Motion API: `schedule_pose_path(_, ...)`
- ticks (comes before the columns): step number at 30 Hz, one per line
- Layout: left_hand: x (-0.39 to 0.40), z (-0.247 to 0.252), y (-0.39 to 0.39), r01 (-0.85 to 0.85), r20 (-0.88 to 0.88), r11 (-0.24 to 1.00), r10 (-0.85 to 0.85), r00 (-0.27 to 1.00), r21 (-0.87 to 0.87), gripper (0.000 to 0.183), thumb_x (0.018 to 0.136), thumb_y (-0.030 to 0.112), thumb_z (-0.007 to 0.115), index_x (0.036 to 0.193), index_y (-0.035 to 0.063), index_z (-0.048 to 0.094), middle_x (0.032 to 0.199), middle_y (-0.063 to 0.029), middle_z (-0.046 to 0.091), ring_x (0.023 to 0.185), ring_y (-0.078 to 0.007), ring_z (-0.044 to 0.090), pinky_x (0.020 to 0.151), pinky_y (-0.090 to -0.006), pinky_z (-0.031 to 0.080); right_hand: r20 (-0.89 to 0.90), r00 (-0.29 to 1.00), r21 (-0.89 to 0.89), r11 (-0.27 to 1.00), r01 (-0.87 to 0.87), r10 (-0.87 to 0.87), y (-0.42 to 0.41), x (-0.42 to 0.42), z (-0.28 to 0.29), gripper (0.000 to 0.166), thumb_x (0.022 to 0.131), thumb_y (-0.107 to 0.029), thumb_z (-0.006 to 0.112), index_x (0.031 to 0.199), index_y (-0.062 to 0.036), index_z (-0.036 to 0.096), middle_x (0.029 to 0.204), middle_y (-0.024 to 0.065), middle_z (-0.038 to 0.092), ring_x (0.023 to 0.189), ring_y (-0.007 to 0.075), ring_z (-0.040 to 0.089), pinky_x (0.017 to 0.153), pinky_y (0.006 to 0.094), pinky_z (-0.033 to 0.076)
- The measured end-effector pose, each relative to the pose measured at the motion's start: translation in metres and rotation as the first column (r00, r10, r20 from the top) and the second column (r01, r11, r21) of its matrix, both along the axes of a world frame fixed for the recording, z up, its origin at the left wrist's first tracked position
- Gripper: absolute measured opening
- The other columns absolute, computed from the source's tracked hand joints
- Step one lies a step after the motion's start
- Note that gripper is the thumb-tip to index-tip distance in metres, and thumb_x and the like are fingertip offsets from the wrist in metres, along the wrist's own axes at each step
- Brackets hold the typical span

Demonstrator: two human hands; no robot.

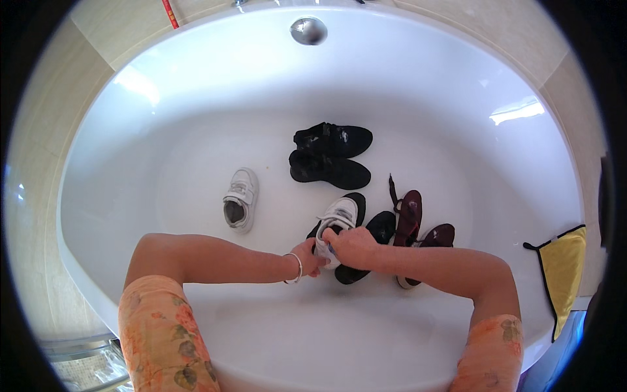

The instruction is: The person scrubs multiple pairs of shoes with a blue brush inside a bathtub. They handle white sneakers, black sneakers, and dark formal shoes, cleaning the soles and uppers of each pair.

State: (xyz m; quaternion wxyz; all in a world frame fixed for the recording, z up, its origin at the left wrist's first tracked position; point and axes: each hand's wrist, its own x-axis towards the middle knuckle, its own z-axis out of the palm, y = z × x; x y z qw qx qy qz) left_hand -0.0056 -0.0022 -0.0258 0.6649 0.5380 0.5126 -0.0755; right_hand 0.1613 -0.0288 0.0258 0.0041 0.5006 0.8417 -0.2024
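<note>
Inside a white bathtub, my left hand [309, 258] grips the heel end of a white strapped sneaker [341, 210]. My right hand [353, 247] is at the same sneaker's opening, its fingers curled around something small and bluish, mostly hidden. Beneath and beside this sneaker are black shoes [381, 226], partly covered by it and by my right hand. Its white mate [241, 196] stands upright on the tub floor to the left. Farther back, a pair of black shoes [333, 169] lies side by side. Dark red lace-up shoes [409, 215] are right of my right hand, partly behind my forearm.
The bathtub rim [563, 147] curves around the shoes. A round metal overflow fitting [308, 31] is on the far wall. A yellow cloth with black edging [563, 269] hangs over the right rim. A red stick-like object [170, 13] lies beyond the far-left rim.
</note>
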Motion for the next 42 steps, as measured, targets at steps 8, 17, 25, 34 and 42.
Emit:
schedule_pose_path(8, 0.000, 0.031, -0.003, -0.014, -0.111, 0.996, 0.024, 0.993, 0.093, 0.058, 0.079, 0.010, 0.064, 0.128, 0.0065, 0.034, 0.081, -0.0101, 0.061, 0.059, -0.0154, 0.059, 0.051, -0.0292, 0.052, 0.020, 0.996, -0.297, 0.952, -0.076, 0.085, -0.028, -0.024, 0.069, 0.020, 0.080, -0.011, 0.051, 0.097, -0.0049, 0.041, 0.065, 0.0142, 0.061, 0.061, 0.0311, 0.062, 0.049, 0.0422, 0.046)
schedule_pose_path(17, 0.007, 0.013, 0.002, -0.096, -0.041, 0.995, 0.095, 0.995, -0.032, 0.058, 0.077, 0.010, 0.067, 0.126, 0.0068, 0.037, 0.083, -0.0104, 0.061, 0.057, -0.0152, 0.058, 0.051, -0.0293, 0.051, 0.044, 0.999, -0.052, 0.999, -0.007, 0.009, -0.002, 0.004, 0.011, 0.024, 0.079, -0.017, 0.056, 0.095, -0.0029, 0.044, 0.067, 0.0143, 0.063, 0.060, 0.0301, 0.063, 0.051, 0.0404, 0.048)
schedule_pose_path(25, -0.001, 0.012, -0.002, -0.070, -0.078, 0.997, 0.071, 0.994, 0.027, 0.058, 0.077, 0.011, 0.066, 0.127, 0.0067, 0.037, 0.084, -0.0099, 0.061, 0.057, -0.0145, 0.058, 0.050, -0.0286, 0.051, 0.019, 0.996, -0.271, 0.960, -0.074, 0.082, -0.029, -0.017, 0.054, 0.021, 0.081, -0.015, 0.049, 0.097, -0.0033, 0.042, 0.067, 0.0147, 0.062, 0.061, 0.0319, 0.062, 0.053, 0.0430, 0.048)
schedule_pose_path(34, 0.005, 0.017, 0.000, -0.070, -0.010, 0.998, 0.070, 0.998, 0.012, 0.043, 0.080, 0.009, 0.063, 0.115, 0.0003, 0.039, 0.080, -0.0102, 0.060, 0.059, -0.0162, 0.060, 0.053, -0.0285, 0.053, 0.091, 0.996, -0.110, 0.994, 0.024, -0.014, -0.002, 0.008, 0.008, 0.020, 0.082, -0.015, 0.050, 0.098, -0.0056, 0.043, 0.068, 0.0142, 0.062, 0.064, 0.0321, 0.063, 0.053, 0.0411, 0.047)
schedule_pose_path(42, -0.007, 0.011, -0.005, -0.065, -0.042, 0.996, 0.068, 0.997, 0.061, 0.056, 0.077, 0.014, 0.068, 0.124, 0.0059, 0.038, 0.082, -0.0095, 0.062, 0.056, -0.0148, 0.057, 0.051, -0.0284, 0.051, 0.025, 0.998, -0.222, 0.973, -0.057, 0.064, -0.025, -0.018, 0.041, 0.023, 0.081, -0.012, 0.049, 0.102, -0.0071, 0.041, 0.069, 0.0151, 0.061, 0.065, 0.0315, 0.063, 0.054, 0.0436, 0.047)
